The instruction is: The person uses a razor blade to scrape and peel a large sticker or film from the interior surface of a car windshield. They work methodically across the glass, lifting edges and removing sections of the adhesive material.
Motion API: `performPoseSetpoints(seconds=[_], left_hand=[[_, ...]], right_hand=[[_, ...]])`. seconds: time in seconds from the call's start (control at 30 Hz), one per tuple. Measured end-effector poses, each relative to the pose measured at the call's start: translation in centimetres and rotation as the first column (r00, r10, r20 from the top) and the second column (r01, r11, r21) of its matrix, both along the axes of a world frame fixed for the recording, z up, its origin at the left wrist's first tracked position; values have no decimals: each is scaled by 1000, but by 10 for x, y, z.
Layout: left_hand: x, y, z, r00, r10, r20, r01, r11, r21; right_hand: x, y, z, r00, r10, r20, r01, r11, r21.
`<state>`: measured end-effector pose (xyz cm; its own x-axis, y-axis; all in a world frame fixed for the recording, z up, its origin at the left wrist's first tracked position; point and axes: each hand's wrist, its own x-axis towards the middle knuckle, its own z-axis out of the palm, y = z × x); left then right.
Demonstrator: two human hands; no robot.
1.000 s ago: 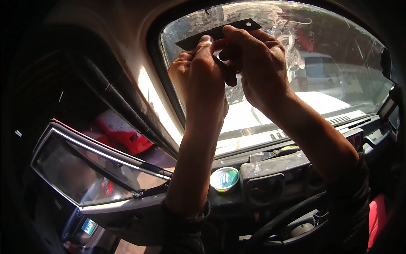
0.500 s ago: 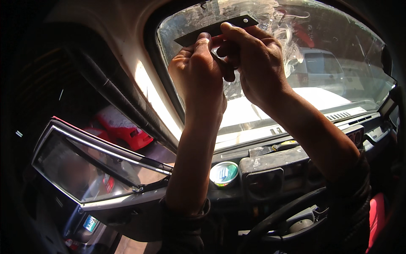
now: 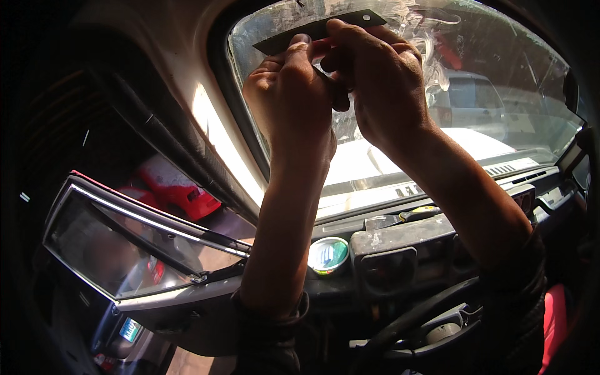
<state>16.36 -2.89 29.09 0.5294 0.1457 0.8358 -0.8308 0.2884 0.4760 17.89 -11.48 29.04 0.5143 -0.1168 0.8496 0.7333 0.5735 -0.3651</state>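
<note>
Both my hands are raised in front of the windshield [image 3: 519, 87] and grip a thin, dark, flat strip [image 3: 317, 31] with a round hole near its right end. My left hand [image 3: 289, 94] pinches the strip's lower edge, its thumb on the near face. Close beside it, my right hand [image 3: 389, 90] is closed on the strip, with the thumb on the near face and some fingers curled below. The strip tilts, right end higher. Behind it, whitish smears [image 3: 431, 56] mark the glass. Whether the strip touches the glass, I cannot tell.
On the dashboard lie a scraper with a yellow-and-black handle [image 3: 420, 214] and a round tin [image 3: 328, 255]. Below is the steering wheel [image 3: 428, 312]. The open door's window frame [image 3: 150, 215] stands at left, beyond the pale windshield pillar [image 3: 203, 112].
My hands and the strip have shifted slightly up within the view. The grip looks the same.
</note>
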Motion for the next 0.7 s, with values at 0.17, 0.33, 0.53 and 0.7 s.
performPoseSetpoints(seconds=[0.17, 0.33, 0.53, 0.7], left_hand=[[-2, 0, -1, 999, -20, -25, 19, 1000, -23], [-4, 0, -1, 999, -8, -37, 6, 999, -49], [-3, 4, 2, 998, 60, 30, -61, 998, 28], [0, 1, 1, 998, -50, -38, 45, 990, -131]], right_hand=[[3, 0, 0, 1000, -23, -8, 23, 1000, -8], [1, 2, -1, 998, -51, -28, 51, 999, -5], [-5, 5, 1, 1000, -7, -7, 7, 1000, -7], [-10, 8, 1, 996, -71, -50, 71, 997, -5]])
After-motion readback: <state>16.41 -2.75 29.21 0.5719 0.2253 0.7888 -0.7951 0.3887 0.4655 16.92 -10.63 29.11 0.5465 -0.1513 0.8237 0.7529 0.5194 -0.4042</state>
